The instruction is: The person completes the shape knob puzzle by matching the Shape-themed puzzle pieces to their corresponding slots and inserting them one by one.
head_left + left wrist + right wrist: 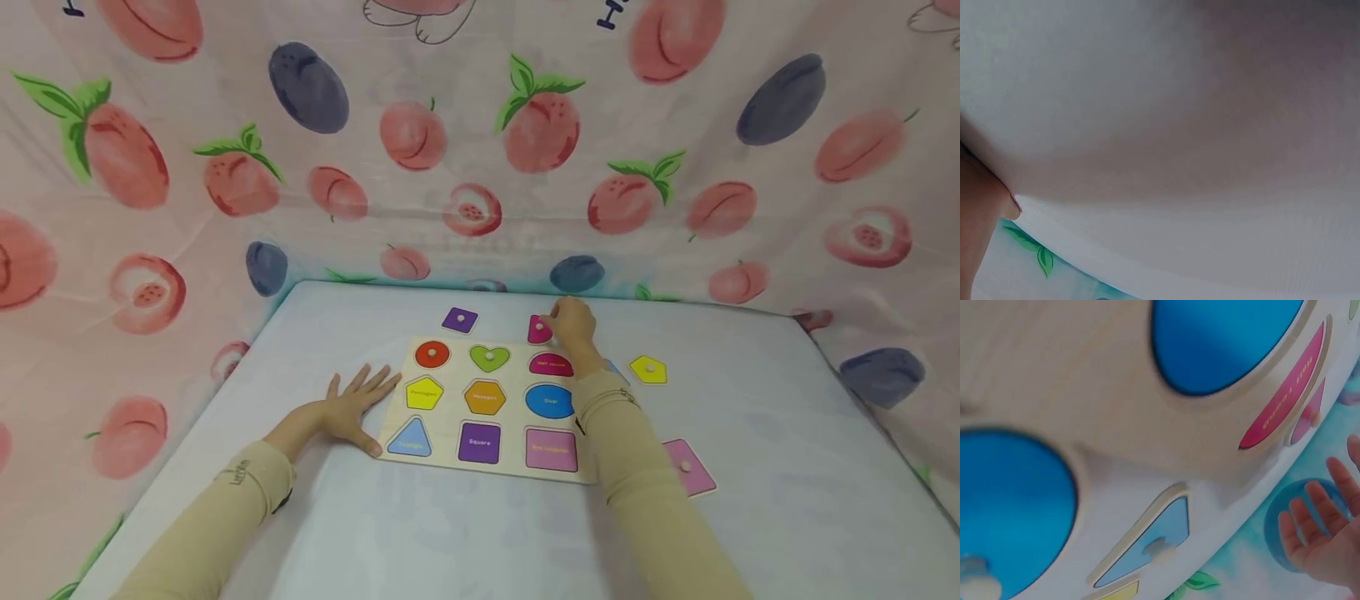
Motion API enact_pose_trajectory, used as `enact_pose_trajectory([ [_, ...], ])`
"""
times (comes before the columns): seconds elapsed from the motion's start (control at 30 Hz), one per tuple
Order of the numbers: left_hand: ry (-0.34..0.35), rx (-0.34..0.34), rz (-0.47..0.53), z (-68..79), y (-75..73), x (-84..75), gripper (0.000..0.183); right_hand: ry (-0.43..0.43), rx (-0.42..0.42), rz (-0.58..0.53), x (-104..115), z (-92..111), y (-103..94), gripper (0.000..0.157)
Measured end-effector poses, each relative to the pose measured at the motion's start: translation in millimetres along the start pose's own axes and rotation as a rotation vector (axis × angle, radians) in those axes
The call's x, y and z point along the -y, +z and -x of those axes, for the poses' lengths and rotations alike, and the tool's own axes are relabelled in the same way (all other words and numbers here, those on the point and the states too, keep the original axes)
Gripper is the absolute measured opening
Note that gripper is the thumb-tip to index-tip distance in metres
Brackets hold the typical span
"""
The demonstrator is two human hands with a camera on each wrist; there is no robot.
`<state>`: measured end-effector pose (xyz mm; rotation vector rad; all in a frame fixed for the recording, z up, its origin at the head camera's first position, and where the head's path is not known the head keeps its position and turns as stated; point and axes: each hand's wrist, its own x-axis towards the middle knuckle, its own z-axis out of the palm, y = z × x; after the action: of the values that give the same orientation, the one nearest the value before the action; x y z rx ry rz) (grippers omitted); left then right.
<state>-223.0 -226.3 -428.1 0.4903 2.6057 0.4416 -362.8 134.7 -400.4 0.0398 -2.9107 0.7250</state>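
A wooden shape puzzle board [447, 417] lies on the table. My left hand [352, 412] rests flat with spread fingers at its left edge, thumb by the near left corner. Just beyond the far right corner, my right hand [573, 325] is at the magenta half-round piece [535, 332]. The right wrist view has that knobbed piece [1307, 419] lying flat and the right hand's fingers [1319, 515] apart from it, extended. On the board, the red circle [427, 361] and green heart [483, 364] have knobs; the half-round recess [551, 364] shows its label.
Loose knobbed pieces lie about: a purple square [452, 323], yellow pentagon [647, 375], pink rectangle [693, 473] and light-blue triangle [1175, 528]. A blue rounded piece [1010, 487] is beside the board, hidden by the right sleeve in the head view. Fruit-patterned cloth [360, 250] stands behind the table.
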Motion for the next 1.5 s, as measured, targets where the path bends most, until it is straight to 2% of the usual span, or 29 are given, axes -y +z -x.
enact_pose_trajectory([
  [0.13,-0.001,-0.010,0.003,-1.3,0.4,-2.7,0.121,0.058,-0.008,0.068,7.3,-3.5,3.7,0.028],
  [0.23,-0.010,-0.016,0.000,-2.2,0.1,-4.3,0.121,0.100,0.017,0.079,11.9,-4.1,5.6,0.029],
  [0.4,-0.021,-0.016,-0.011,-2.0,0.9,-2.4,0.121,0.150,0.052,0.042,17.1,-2.8,11.4,0.026],
  [0.67,-0.034,-0.019,-0.011,1.5,0.2,-0.9,0.121,0.168,0.063,-0.024,17.2,-1.7,17.4,0.025],
  [0.9,-0.027,-0.015,-0.008,-0.2,0.9,0.3,0.121,0.201,0.078,-0.143,8.6,-1.2,21.6,0.026],
  [1.1,-0.030,-0.015,-0.016,-1.9,1.2,1.2,0.122,0.097,0.125,-0.330,-9.6,-6.3,25.1,0.027],
  [1.23,-0.027,-0.014,-0.013,-1.9,1.1,0.7,0.122,0.074,0.169,-0.485,-20.7,-9.2,25.0,0.028],
  [1.5,-0.038,-0.014,-0.027,-0.8,0.9,-0.7,0.121,0.103,0.232,-0.538,-26.0,-13.7,24.8,0.033],
])
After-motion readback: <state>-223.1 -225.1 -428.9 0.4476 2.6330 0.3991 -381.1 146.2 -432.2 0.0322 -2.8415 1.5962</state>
